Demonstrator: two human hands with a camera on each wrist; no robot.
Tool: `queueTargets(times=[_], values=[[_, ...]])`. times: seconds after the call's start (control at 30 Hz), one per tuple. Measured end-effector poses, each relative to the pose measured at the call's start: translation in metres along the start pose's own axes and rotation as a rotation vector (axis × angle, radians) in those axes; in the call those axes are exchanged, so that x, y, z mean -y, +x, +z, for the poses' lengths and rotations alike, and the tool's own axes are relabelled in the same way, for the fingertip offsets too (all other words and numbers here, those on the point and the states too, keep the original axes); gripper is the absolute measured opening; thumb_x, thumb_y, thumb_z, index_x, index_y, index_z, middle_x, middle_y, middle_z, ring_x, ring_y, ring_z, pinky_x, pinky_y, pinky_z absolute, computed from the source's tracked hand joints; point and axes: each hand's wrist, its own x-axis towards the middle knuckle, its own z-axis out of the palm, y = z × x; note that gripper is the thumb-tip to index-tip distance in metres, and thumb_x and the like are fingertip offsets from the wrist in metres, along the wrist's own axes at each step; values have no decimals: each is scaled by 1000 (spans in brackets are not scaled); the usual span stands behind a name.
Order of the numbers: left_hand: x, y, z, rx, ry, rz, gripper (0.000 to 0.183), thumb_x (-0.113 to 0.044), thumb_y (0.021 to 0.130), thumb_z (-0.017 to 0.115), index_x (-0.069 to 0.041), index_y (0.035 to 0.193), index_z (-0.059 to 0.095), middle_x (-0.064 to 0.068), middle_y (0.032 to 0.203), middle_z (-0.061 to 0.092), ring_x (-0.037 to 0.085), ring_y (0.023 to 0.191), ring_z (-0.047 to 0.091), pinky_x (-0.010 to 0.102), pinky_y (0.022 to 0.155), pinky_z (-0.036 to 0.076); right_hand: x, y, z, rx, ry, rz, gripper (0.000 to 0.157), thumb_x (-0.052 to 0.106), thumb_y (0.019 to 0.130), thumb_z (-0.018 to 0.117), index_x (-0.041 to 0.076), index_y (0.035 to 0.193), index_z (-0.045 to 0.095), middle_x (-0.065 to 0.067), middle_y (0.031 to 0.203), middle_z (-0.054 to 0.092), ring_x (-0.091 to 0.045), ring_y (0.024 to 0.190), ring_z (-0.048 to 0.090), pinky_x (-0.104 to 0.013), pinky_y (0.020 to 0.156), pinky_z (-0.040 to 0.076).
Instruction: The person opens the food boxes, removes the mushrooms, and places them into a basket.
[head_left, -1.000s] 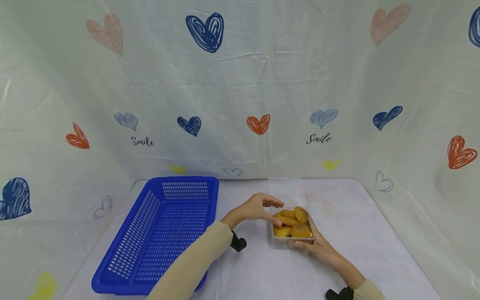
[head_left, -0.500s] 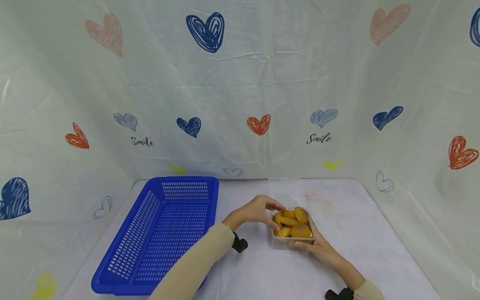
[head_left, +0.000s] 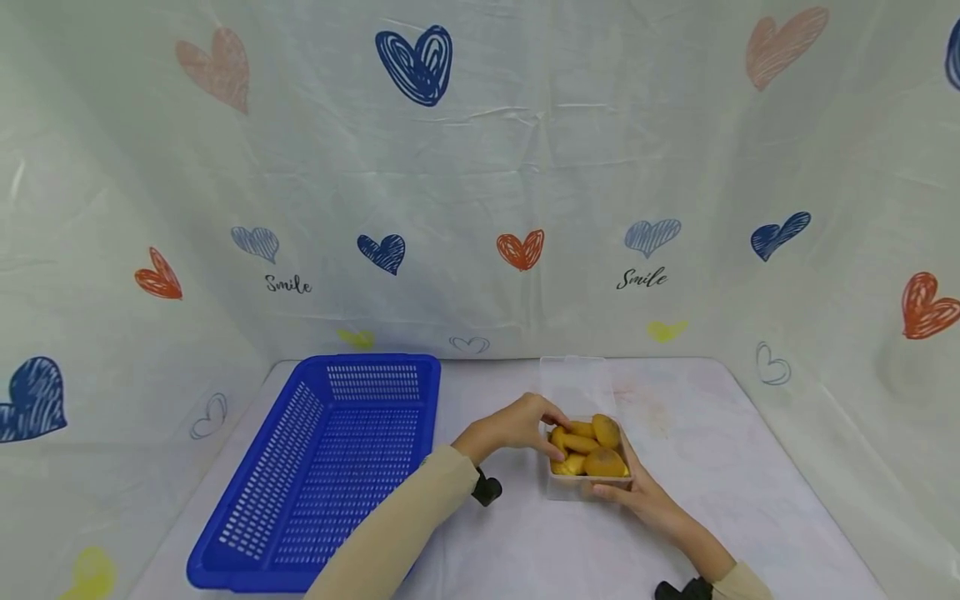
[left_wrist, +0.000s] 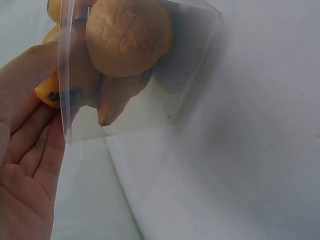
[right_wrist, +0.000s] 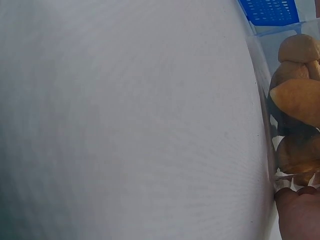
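A clear plastic box point(head_left: 570, 490) stands on the table, filled with yellow fruit; some pieces look like small bananas, others like rounder mangoes point(head_left: 603, 462). My left hand point(head_left: 513, 425) reaches over the box's left rim, thumb and fingers around a yellow banana with a blackened end point(left_wrist: 47, 95). Part of that banana is hidden by the fingers. My right hand point(head_left: 643, 492) grips the box at its right side, thumb across the front corner and the other fingers mostly out of sight behind the wall. In the left wrist view a brownish mango point(left_wrist: 129, 37) shows through the clear wall.
To the left stands a large blue plastic basket point(head_left: 431, 392) with perforated sides and floor, partly behind the left forearm. The box's clear lid point(head_left: 573, 383) lies open behind it. A white curtain point(head_left: 465, 167) printed with hearts surrounds the white-covered table point(head_left: 750, 500).
My left hand has moved slightly right and down, closing its thumb and fingers around the banana at the box's left side. The right hand keeps its hold on the box.
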Motion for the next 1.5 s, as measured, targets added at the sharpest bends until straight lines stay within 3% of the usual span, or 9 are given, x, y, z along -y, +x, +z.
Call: queueTargets(times=[0.27,0.57,0.93,1.07,1.23,1.5], values=[[-3,-2,-2,-2,-56,-6,44,-16,79,85,-3,120,72,3,117,71,6,107,64,26,96,51,0,-1,0,-5,-24,11,104,15,97,66,18,157,-20,-15,163,-20,-42,148,-12,-69,112,-5],[-10,-5,-11,7,-86,9,41,-12,82,83,-1,120,71,5,118,71,5,105,64,23,92,53,1,-2,0,-7,-21,20,104,16,97,66,18,158,-19,-15,163,-19,-42,148,-12,-69,112,-4],[-20,-13,-33,13,-84,3,43,-9,83,81,0,123,69,10,121,69,11,107,65,19,89,53,-2,1,-1,0,15,-15,106,11,96,67,21,158,-19,-15,164,-17,-40,149,-5,-66,113,-2],[-26,-20,-45,6,-84,-26,44,-9,84,80,-1,125,68,9,122,69,14,108,65,16,89,51,-1,0,-1,-8,4,5,106,13,96,67,21,158,-19,-16,164,-18,-42,148,-10,-68,112,-4],[-29,-32,-61,-20,-78,-17,44,-11,85,80,-1,125,68,8,121,69,16,109,65,22,91,53,-1,0,0,-21,-7,28,107,14,95,69,21,158,-19,-15,163,-20,-43,147,-13,-70,112,-5],[-31,-65,-89,-73,-107,-35,42,-11,87,78,1,125,67,10,120,68,22,108,65,31,95,53,0,1,-1,-11,-10,30,107,14,96,68,22,157,-20,-14,162,-23,-42,147,-18,-70,111,-6]])
